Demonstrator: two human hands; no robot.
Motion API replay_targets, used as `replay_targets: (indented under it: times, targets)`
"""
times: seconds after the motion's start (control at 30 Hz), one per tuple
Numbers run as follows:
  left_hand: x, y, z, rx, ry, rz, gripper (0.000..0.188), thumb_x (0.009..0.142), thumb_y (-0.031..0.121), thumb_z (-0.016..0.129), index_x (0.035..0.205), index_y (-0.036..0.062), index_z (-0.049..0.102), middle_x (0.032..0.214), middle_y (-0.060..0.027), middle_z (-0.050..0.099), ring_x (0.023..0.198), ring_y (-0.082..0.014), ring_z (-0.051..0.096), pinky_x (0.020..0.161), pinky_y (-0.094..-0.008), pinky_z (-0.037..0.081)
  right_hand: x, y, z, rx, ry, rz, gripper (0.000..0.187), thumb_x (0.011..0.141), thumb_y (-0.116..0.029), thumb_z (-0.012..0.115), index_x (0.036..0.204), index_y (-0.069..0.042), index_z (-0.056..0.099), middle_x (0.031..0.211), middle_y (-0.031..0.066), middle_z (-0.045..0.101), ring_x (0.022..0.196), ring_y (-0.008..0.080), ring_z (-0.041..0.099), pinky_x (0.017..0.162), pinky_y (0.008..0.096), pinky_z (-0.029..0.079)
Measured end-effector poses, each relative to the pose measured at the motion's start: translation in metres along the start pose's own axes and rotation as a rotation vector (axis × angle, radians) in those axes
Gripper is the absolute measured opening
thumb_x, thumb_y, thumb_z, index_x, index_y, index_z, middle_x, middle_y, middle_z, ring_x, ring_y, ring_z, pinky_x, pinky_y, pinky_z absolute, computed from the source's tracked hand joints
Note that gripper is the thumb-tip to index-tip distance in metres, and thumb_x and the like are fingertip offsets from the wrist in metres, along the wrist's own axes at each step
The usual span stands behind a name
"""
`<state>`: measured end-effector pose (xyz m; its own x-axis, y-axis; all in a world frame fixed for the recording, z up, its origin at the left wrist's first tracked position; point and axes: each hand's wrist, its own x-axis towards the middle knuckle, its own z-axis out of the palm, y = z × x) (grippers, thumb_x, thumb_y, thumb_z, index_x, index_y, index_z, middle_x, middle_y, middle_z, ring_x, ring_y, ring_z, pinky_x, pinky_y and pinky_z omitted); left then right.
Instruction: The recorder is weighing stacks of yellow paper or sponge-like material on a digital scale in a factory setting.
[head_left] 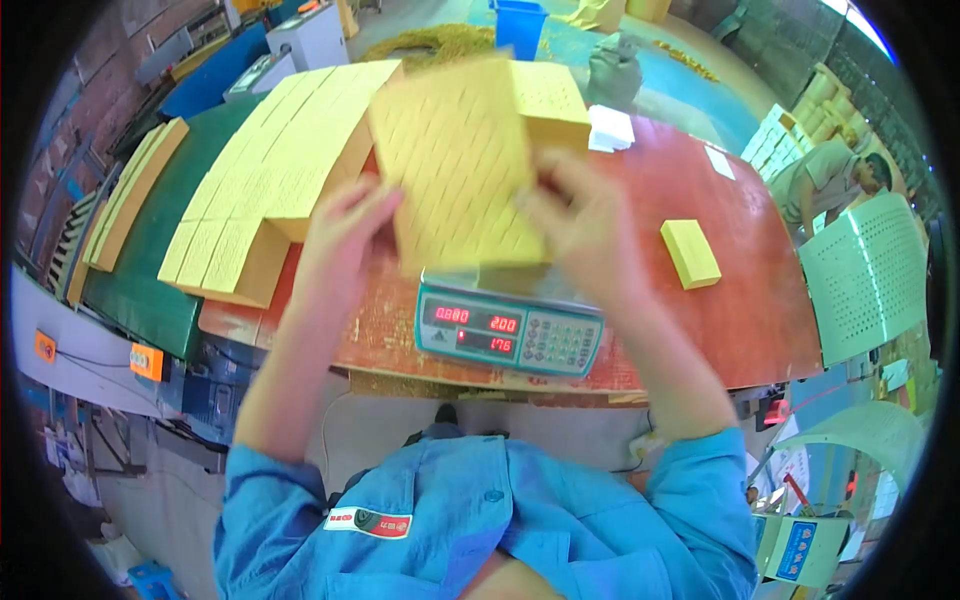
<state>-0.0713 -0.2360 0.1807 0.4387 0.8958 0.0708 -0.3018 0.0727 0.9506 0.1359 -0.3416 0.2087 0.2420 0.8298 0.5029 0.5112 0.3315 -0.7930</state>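
Between my two hands, above the table, is a yellow stack of paper, a squarish slab with rows of short slits across its face. My left hand grips its left edge, thumb on the near face. My right hand is closed on the right edge, slightly blurred. Under the slab stands a teal digital scale with red lit figures and a keypad; the slab hides much of its pan. Left of my hands, many similar yellow paper stacks stand side by side. Another slit-marked yellow pile sits behind the slab.
A small yellow block lies on the red tabletop at right. White slips lie at the back. Long yellow blocks rest on a green surface at left. A co-worker bends at far right, near a perforated pale green panel.
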Motion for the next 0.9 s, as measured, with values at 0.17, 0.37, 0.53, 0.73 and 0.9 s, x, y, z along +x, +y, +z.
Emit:
replay_targets:
  times: [0.17,0.37,0.53,0.73,0.9]
  targets:
    - [0.147,0.05,0.046,0.31,-0.269,0.076,0.019,0.089,0.029,0.066,0.089,0.0093,0.066,0.077,-0.0008,0.067,0.062,-0.0074,0.06,0.055,-0.0224,0.044,0.122,0.01,-0.063,0.134,0.057,0.136,0.045,0.082,-0.01,0.068,0.123,0.005,0.057,0.083,0.0099,0.065,0.062,0.0127,0.058,0.054,0.0264,0.044]
    - [0.203,0.02,0.063,0.379,-0.228,-0.058,0.023,0.086,0.027,0.068,0.073,0.0093,0.064,0.067,-0.0033,0.064,0.053,-0.0114,0.055,0.049,-0.0262,0.041,0.15,0.057,-0.076,0.094,0.04,0.375,0.049,0.078,-0.009,0.072,0.123,0.004,0.057,0.082,0.0079,0.065,0.06,0.0114,0.056,0.051,0.0257,0.039]
    - [0.201,0.011,0.064,0.451,-0.245,-0.086,0.024,0.085,0.028,0.068,0.072,0.0094,0.063,0.065,-0.0028,0.063,0.052,-0.012,0.055,0.048,-0.0263,0.04,0.146,0.07,-0.076,0.082,0.008,0.406,0.051,0.077,-0.012,0.073,0.123,0.003,0.058,0.082,0.008,0.066,0.063,0.0121,0.058,0.053,0.0264,0.041]
    - [0.196,0.004,0.064,0.49,-0.257,-0.034,0.025,0.085,0.031,0.066,0.074,0.0087,0.062,0.064,-0.0031,0.061,0.053,-0.0118,0.056,0.048,-0.0257,0.042,0.136,0.068,-0.07,0.003,0.052,0.364,0.043,0.078,-0.014,0.071,0.119,-0.002,0.062,0.075,0.0015,0.06,0.057,0.0074,0.047,0.05,0.0237,0.035]
    - [0.187,0.006,0.071,0.565,-0.236,0.037,0.025,0.086,0.029,0.063,0.075,0.0063,0.06,0.065,-0.0041,0.061,0.054,-0.012,0.058,0.05,-0.0257,0.044,0.132,0.084,-0.072,-0.242,0.153,0.221,0.042,0.079,-0.018,0.07,0.117,-0.001,0.062,0.077,0.0027,0.063,0.066,0.009,0.055,0.056,0.0249,0.041]
